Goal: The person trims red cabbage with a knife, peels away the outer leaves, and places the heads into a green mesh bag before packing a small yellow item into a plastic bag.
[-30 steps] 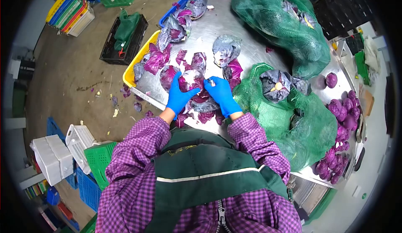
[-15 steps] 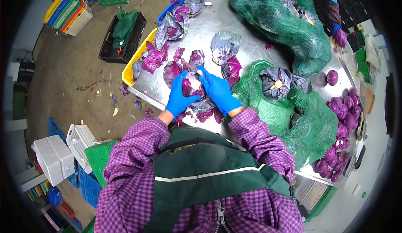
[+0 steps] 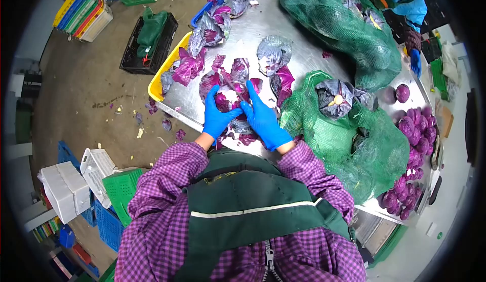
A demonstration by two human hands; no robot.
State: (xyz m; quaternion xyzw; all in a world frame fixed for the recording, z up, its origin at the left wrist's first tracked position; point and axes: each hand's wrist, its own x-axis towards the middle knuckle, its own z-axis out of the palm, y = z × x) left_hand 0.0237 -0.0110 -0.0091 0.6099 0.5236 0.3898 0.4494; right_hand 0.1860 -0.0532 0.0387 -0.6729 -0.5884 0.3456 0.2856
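A red cabbage [image 3: 223, 101], purple with a pale patch, sits among loose leaves near the metal table's front edge. My left hand [image 3: 218, 117], in a blue glove, cups its left side, thumb across the front. From the other side my right hand [image 3: 264, 122], also gloved in blue, curves against the cabbage, index finger stretched forward. The two thumbs nearly meet. Torn purple leaves [image 3: 240, 69] lie just beyond the fingers. A larger grey-purple outer leaf [image 3: 274, 54] rests farther back. My palms hide part of the cabbage.
To the right, a green net bag [image 3: 374, 155] holds cabbages; another full net [image 3: 344, 34] lies behind it. Peeled cabbages [image 3: 417, 135] pile at the right edge. A yellow crate [image 3: 157, 82] and a blue crate [image 3: 200, 16] hold leaves at left. A co-worker's gloved hand [image 3: 415, 62] shows far right.
My fingers have shifted on the cabbage, the right index now pointing forward and the thumbs closer together. The co-worker's hand at far right has lowered; the purple cabbage there no longer shows.
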